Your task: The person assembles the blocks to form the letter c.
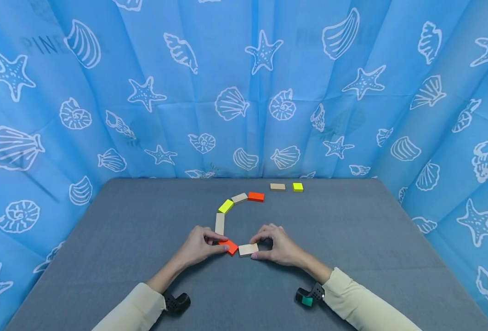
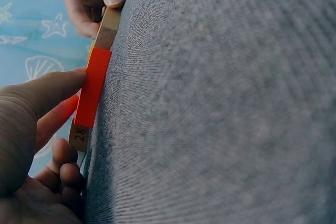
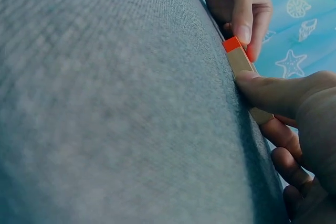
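Observation:
Between the thumb and fingers of my left hand (image 1: pixel 198 247) is a red-orange block (image 1: pixel 231 248). My right hand (image 1: pixel 280 246) pinches a plain wooden block (image 1: pixel 248 249) across its right end, thumb on the near side. These two blocks lie end to end at the front of a curved row, almost touching. From the red-orange block the curve runs away through a wooden block (image 1: pixel 220 223), a yellow block (image 1: pixel 226 206), another wooden block (image 1: pixel 239 198) and a second red-orange block (image 1: pixel 256 196). In the left wrist view, the red-orange block (image 2: pixel 93 87) hides part of a block marked 28 (image 2: pixel 79 136).
Near the back edge of the grey cloth-covered table (image 1: pixel 351 230), a wooden block (image 1: pixel 277 187) and a yellow block (image 1: pixel 297 187) lie apart from the curve. A blue curtain (image 1: pixel 244 133) with white shells hangs behind and along both sides.

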Action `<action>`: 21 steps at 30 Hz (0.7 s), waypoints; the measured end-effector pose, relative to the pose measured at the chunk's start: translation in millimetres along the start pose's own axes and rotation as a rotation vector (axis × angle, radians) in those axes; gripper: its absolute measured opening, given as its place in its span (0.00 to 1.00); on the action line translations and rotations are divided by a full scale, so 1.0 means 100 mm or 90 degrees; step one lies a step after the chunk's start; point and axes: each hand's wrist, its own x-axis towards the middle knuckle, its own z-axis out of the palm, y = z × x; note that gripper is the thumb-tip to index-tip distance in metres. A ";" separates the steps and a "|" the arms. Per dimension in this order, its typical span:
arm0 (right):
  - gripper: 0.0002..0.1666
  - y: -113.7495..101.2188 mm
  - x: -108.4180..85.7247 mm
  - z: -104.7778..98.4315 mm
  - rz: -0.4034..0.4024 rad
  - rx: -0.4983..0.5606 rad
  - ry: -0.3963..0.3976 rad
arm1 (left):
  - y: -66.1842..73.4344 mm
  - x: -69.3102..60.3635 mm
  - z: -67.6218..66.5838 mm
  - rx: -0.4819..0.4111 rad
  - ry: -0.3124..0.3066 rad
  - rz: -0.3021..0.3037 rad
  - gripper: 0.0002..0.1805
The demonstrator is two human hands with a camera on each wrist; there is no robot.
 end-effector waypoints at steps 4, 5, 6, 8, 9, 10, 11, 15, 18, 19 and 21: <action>0.16 -0.01 0.00 0.01 -0.004 -0.001 -0.002 | 0.02 -0.01 0.00 0.007 0.003 -0.002 0.12; 0.16 -0.01 0.00 0.01 -0.004 -0.002 -0.002 | 0.02 -0.01 0.01 0.009 0.004 -0.002 0.12; 0.16 -0.01 0.00 0.01 -0.004 -0.002 -0.003 | 0.03 -0.01 0.01 0.011 0.005 -0.002 0.12; 0.16 -0.01 -0.01 0.02 -0.006 0.000 -0.003 | 0.04 0.00 0.01 0.016 0.007 -0.001 0.11; 0.16 -0.01 -0.01 0.02 -0.006 0.001 -0.002 | 0.04 0.00 0.01 0.017 0.008 -0.001 0.11; 0.16 -0.01 -0.01 0.02 -0.008 0.001 0.000 | 0.04 0.00 0.01 0.018 0.008 -0.002 0.11; 0.17 -0.02 -0.02 0.03 -0.012 0.001 0.002 | 0.04 0.00 0.01 0.019 0.009 -0.002 0.11; 0.16 -0.03 -0.03 0.05 -0.024 -0.004 0.013 | 0.04 0.00 0.01 0.020 0.009 -0.002 0.11; 0.16 -0.05 -0.05 0.07 -0.020 -0.009 0.018 | 0.04 0.00 0.01 0.020 0.006 -0.002 0.11; 0.16 -0.05 -0.05 0.07 -0.018 -0.009 0.019 | 0.04 0.00 0.01 0.019 0.005 -0.003 0.11; 0.16 -0.06 -0.05 0.08 -0.015 -0.012 0.023 | 0.04 0.00 0.01 0.018 0.005 -0.003 0.11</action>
